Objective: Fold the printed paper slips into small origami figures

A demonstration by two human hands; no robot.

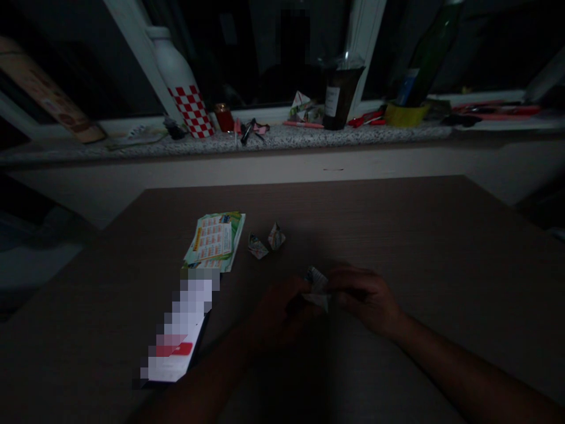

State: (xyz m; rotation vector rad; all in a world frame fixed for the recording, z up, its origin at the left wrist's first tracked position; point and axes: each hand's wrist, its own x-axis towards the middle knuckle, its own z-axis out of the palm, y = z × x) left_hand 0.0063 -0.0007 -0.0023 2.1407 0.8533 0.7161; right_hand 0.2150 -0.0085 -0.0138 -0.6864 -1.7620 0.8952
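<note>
Both hands meet over the dim brown table [397, 235]. A small folded paper piece [316, 279] with print on it is between them. My left hand [282, 309] has its fingers closed round the left side and bottom of the paper. My right hand [364, 297] pinches its right edge, thumb and fingers close together. Beyond my left hand lie two small folded paper pieces [257, 246] [276, 237], side by side. A stack of green and white printed sheets [214, 241] lies to their left.
A lit phone [176, 347], partly blurred out, lies near my left forearm. On the granite sill [286, 136] at the back stand a checkered bottle [189, 106], a small red jar [224, 118], a dark cup [339, 100] and a yellow tape roll [405, 113].
</note>
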